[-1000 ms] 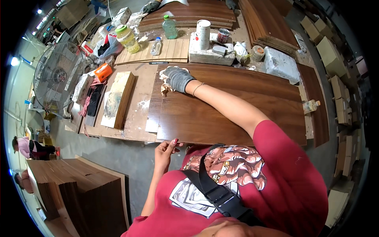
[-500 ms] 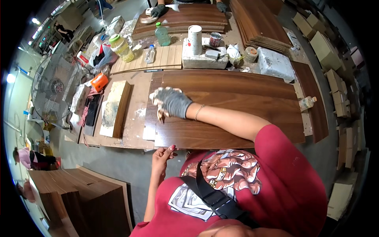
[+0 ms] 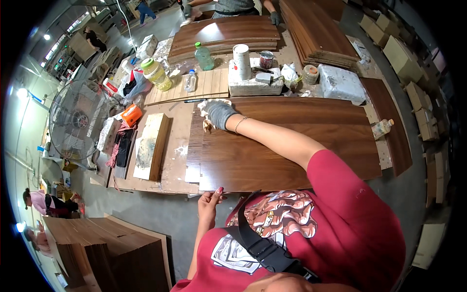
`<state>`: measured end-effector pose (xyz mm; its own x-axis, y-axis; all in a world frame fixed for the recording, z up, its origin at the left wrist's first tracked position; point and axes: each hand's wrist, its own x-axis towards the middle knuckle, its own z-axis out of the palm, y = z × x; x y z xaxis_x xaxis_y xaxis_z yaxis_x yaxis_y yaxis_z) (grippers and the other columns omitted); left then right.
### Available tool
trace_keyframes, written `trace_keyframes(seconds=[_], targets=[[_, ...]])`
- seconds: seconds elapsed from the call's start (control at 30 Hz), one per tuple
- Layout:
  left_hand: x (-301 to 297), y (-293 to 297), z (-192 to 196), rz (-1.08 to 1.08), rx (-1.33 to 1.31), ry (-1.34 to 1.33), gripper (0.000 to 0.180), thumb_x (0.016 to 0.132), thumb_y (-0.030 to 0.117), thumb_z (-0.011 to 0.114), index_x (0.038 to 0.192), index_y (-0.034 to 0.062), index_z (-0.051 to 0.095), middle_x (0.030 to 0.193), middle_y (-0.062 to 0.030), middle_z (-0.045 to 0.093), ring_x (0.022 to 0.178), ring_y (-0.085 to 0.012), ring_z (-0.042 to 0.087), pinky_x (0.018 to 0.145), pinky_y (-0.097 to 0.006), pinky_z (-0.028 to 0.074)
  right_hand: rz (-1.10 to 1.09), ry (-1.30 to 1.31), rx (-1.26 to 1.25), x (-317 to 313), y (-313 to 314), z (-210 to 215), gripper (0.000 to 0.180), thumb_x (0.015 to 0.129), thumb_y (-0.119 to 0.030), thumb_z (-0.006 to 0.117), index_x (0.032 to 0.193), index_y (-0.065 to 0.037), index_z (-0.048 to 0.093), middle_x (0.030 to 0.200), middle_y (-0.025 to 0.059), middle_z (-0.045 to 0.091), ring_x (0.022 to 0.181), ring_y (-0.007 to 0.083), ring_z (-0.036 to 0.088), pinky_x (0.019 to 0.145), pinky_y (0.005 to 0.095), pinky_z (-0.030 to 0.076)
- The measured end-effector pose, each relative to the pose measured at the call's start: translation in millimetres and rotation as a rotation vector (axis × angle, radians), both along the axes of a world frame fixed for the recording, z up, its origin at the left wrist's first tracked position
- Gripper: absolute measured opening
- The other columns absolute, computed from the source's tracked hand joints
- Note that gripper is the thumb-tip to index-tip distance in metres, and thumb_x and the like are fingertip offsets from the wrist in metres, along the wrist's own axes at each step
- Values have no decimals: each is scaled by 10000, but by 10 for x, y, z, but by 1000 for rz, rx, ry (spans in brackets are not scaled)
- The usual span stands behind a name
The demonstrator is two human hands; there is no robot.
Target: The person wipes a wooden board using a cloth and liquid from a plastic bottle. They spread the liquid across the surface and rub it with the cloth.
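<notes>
A dark brown wood-grain board [image 3: 292, 141] lies flat on the workbench in front of me. My right hand [image 3: 221, 116], in a grey glove, is closed on a crumpled cream rag [image 3: 208, 107] and presses it onto the board near its far left corner. Bare and low at the board's near edge, my left hand [image 3: 210, 200] has its fingers curled and thumb pressed in; whether anything is between them is hidden. Beneath the board's left end, another dark panel [image 3: 194, 151] sticks out.
Left of the board lies a wood block [image 3: 152, 146], with a fan [image 3: 78, 117] beyond. Bottles, a white cup [image 3: 241, 62] and a wrapped block [image 3: 340, 83] stand behind. Across the bench, a co-worker stands by stacked boards [image 3: 224, 36]. Cardboard sheets [image 3: 102, 243] are stacked lower left.
My right hand has slid the rag away from me, toward the board's far left corner. My left hand stays by the near edge. The co-worker's hand has left the far stack's top.
</notes>
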<state>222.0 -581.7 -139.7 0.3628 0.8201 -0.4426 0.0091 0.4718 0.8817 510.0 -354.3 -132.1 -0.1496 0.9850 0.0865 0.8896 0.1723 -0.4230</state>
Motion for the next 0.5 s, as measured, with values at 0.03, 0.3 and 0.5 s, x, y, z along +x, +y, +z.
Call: trace_keyframes(seconds=[0.03, 0.3, 0.5], targets=[[-9, -1, -21, -9, -1, -26, 236, 948, 227, 768, 1008, 8, 704, 851, -34, 711, 772, -104, 663, 713, -228, 462, 39, 70, 51, -8, -60, -107, 299, 837, -181, 727, 1123, -98, 703, 1071, 157, 741, 1031, 325, 711, 912, 435, 558], [3, 16, 33, -46, -17, -31, 210, 952, 203, 760, 1018, 10, 708, 851, -28, 715, 781, -115, 677, 715, -237, 471, -48, 186, -76, 71, 185, -362, 184, 905, -226, 677, 1041, -115, 734, 1039, 129, 746, 1043, 324, 698, 918, 437, 536], [-108, -38, -45, 19, -26, -31, 193, 956, 200, 755, 1002, 17, 716, 845, -33, 714, 782, -126, 682, 715, -242, 479, -57, -100, -96, -411, -164, 312, 220, 888, -237, 710, 1025, -71, 758, 1110, 159, 737, 1094, 334, 677, 980, 438, 517]])
